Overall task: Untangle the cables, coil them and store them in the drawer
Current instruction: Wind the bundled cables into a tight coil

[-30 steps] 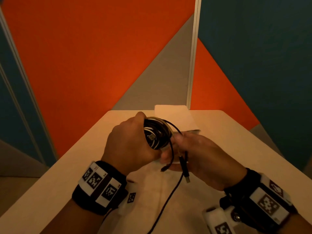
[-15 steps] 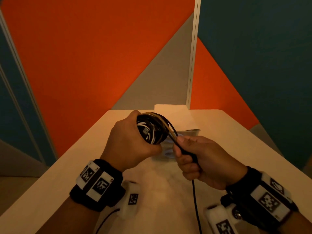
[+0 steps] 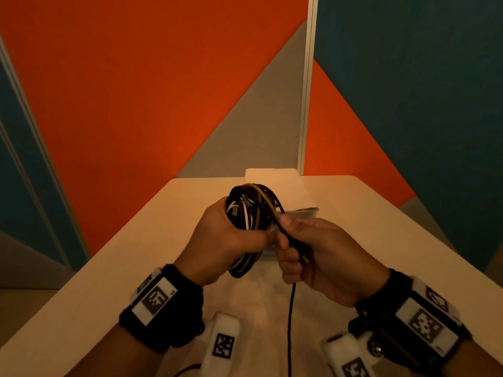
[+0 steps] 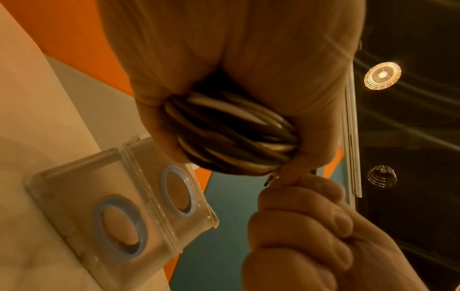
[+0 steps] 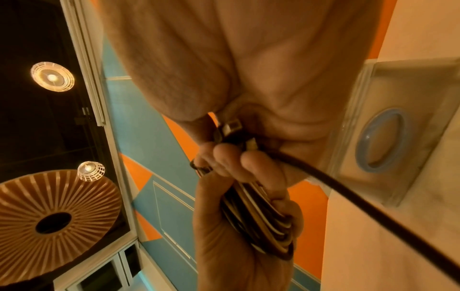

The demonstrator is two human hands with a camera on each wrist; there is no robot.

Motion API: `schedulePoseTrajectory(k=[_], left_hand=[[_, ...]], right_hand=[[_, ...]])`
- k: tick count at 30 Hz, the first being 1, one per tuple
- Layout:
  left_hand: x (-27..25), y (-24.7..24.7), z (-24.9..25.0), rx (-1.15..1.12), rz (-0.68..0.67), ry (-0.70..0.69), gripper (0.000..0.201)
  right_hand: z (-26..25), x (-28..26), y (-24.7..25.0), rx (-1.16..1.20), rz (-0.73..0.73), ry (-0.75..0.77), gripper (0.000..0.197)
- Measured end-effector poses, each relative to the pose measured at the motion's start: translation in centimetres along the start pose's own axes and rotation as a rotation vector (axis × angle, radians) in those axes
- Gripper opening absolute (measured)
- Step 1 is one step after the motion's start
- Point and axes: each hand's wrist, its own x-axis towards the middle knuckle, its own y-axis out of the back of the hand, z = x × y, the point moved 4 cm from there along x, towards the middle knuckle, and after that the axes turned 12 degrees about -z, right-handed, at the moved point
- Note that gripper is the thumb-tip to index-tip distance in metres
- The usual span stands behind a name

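My left hand grips a coil of black, white and tan cables above the table, fingers curled round it, as the left wrist view shows on the coil. My right hand is closed round a black cable that leaves the coil and hangs toward me. In the right wrist view a metal plug lies in that hand beside the black cable. The clear drawer box with blue ring pulls stands just behind the hands.
The pale table runs from me to an orange, grey and teal partition wall. The drawer box has a white top and sits at the far middle. Table edges fall away left and right.
My right hand went from pinching loose cable ends to a fist round the black cable, close against the coil. The left hand turned the coil and raised it slightly.
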Motion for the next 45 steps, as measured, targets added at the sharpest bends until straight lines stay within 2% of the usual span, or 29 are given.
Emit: schedulePoseTrajectory(k=[6, 9, 13, 17, 23, 26, 30, 32, 35, 40, 42, 45], left_hand=[[0.1, -0.4, -0.2, -0.218, -0.183, 0.017, 0.030], [0.0, -1.3, 0.3, -0.334, -0.210, -0.001, 0.018], [0.0, -1.9, 0.5, -0.385, -0.098, -0.019, 0.020], [-0.2, -2.1, 0.4, -0.383, -0.003, -0.035, 0.024], [-0.2, -1.4, 0.1, -0.400, 0.114, -0.015, 0.030], [-0.2, -1.2, 0.0, -0.360, 0.165, -0.030, 0.024], [-0.3, -1.9, 0.0, -0.349, 0.109, -0.028, 0.021], [-0.4, -2.1, 0.1, -0.326, 0.069, -0.040, 0.012], [-0.5, -2.4, 0.0, -0.314, 0.098, -0.018, 0.004], [-0.2, -1.7, -1.2, -0.355, 0.254, 0.019, 0.028], [-0.1, -1.6, -1.3, -0.395, 0.265, 0.031, 0.039], [-0.1, -0.9, -1.3, -0.430, 0.283, 0.044, 0.036]], right_hand=[[0.1, 0.2, 0.0, 0.011, 0.025, 0.071, 0.043], [0.3, 0.5, -0.1, -0.021, 0.048, 0.137, 0.040], [0.6, 0.6, -0.4, -0.180, 0.075, 0.192, 0.042], [0.7, 0.4, -0.6, -0.253, 0.006, 0.162, 0.051], [0.8, 0.2, -0.9, -0.143, -0.158, 0.106, 0.039], [1.0, 0.1, -1.2, -0.086, -0.208, 0.058, 0.037], [0.9, -0.4, -1.0, -0.107, -0.141, -0.084, 0.034], [1.0, -0.5, -1.0, -0.137, -0.104, -0.140, 0.033], [1.2, -0.5, -1.1, -0.179, -0.082, -0.170, 0.032], [2.3, -0.2, -1.6, -0.253, -0.042, -0.207, 0.046], [2.3, -0.2, -1.8, -0.234, -0.031, -0.210, 0.045], [1.9, 0.0, -1.4, -0.100, 0.028, -0.191, 0.045]])
